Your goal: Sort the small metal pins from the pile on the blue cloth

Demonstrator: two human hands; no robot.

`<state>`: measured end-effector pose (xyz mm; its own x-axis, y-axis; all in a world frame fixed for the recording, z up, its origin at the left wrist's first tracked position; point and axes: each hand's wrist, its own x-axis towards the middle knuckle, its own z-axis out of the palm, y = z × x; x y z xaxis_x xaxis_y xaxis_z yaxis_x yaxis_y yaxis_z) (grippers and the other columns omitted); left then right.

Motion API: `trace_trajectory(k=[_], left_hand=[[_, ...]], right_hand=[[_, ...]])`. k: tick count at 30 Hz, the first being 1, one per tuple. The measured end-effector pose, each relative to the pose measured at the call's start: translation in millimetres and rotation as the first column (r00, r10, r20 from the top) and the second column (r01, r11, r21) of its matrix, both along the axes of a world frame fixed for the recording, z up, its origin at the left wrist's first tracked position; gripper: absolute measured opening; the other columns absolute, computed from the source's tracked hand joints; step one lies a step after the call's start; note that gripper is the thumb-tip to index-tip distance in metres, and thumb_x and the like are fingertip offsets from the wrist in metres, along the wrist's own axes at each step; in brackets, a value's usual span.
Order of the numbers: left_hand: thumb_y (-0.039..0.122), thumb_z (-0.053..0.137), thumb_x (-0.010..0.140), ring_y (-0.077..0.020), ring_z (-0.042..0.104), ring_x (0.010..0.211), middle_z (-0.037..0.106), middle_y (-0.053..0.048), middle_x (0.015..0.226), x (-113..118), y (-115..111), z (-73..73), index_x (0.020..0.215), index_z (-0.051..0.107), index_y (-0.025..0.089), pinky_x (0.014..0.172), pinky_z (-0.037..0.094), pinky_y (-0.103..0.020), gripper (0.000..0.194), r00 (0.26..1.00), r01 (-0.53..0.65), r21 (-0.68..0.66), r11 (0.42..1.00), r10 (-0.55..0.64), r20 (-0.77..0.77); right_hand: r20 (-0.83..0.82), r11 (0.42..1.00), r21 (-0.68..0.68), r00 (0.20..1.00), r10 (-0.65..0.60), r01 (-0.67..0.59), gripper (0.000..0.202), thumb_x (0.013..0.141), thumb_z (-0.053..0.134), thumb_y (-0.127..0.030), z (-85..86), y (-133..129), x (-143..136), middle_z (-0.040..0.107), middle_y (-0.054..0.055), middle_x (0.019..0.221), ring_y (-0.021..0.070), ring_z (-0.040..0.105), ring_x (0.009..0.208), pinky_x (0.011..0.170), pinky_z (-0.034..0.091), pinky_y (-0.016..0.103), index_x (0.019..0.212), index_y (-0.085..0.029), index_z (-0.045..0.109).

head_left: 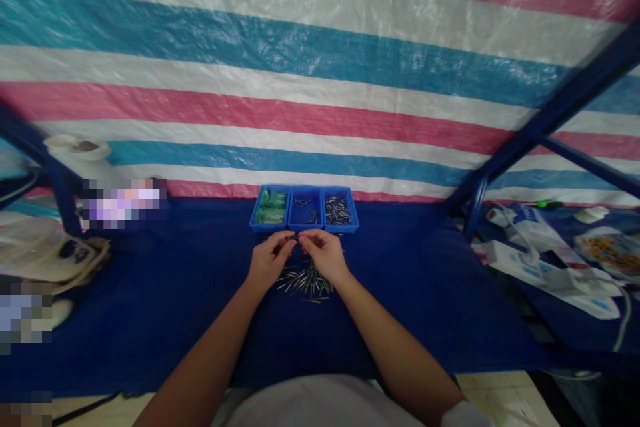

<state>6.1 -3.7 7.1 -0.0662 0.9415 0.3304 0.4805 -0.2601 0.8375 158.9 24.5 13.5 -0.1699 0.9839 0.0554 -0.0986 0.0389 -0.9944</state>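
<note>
My left hand [269, 257] and my right hand [324, 253] meet fingertip to fingertip just in front of the blue bins. Both are closed in a pinch on a thin metal rod [293, 237], small and partly covered by the fingers. Beneath and between the hands lies a loose pile of similar metal rods [307, 282] on the dark blue cloth [200, 320]. Of the three joined bins, the left bin [254, 224] holds green packets [274, 203]. A few rods lie in the middle bin [304, 212], and many fill the right bin [355, 219].
A striped plastic sheet [320, 90] hangs behind the bins. Blue metal bars [520, 140] slant at both sides. White boxes [555, 273] and a bag of orange-brown bits [613, 250] sit at the right; a woven basket [93, 263] stands at the left.
</note>
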Motion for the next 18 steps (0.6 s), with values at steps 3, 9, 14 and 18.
trace_trajectory(k=[3,9,14,18], left_hand=[[0.039,0.056,0.086,-0.0112,0.062,0.057,0.067,0.001,0.069,0.3,0.3,-1.6,0.097,0.067,0.018,0.058,0.047,-0.021,0.027,1.000,0.015,0.003,1.000,-0.015,-0.007],[0.039,0.047,0.090,-0.0103,0.056,0.051,0.060,0.003,0.057,-1.2,-0.7,3.6,0.075,0.063,0.017,0.055,0.043,-0.021,0.030,0.995,-0.014,0.009,1.000,0.015,-0.101],[0.041,0.049,0.089,-0.0104,0.056,0.051,0.059,0.003,0.055,-0.4,-0.9,3.3,0.080,0.063,0.017,0.054,0.043,-0.021,0.029,0.997,-0.009,-0.012,1.000,0.009,-0.073],[0.041,0.053,0.087,-0.0103,0.055,0.049,0.057,0.005,0.055,0.3,-0.2,1.0,0.090,0.064,0.018,0.051,0.040,-0.021,0.026,0.999,-0.015,-0.035,0.999,0.014,-0.041]], right_hand=[[-0.013,1.000,-0.010,1.000,-0.001,0.001,0.023,0.071,0.071,-0.037,-1.8,1.6,0.2,0.066,0.001,0.064,0.0124,0.057,0.056,0.055,0.047,0.025,0.082,-0.017,0.072],[0.016,0.999,0.024,0.999,0.034,-0.034,0.022,0.072,0.070,-0.037,-1.3,-2.3,-2.0,0.069,0.003,0.070,0.0130,0.059,0.060,0.058,0.048,0.025,0.083,-0.017,0.072],[0.042,0.999,0.044,0.999,0.025,-0.027,0.021,0.073,0.068,-0.036,-0.5,-3.6,-2.0,0.070,0.003,0.075,0.0140,0.062,0.064,0.062,0.050,0.027,0.084,-0.018,0.072],[0.055,0.998,0.053,0.998,0.025,-0.028,0.022,0.074,0.068,-0.036,-2.7,-2.3,-1.2,0.071,0.004,0.077,0.0149,0.063,0.066,0.062,0.051,0.027,0.085,-0.018,0.072]])
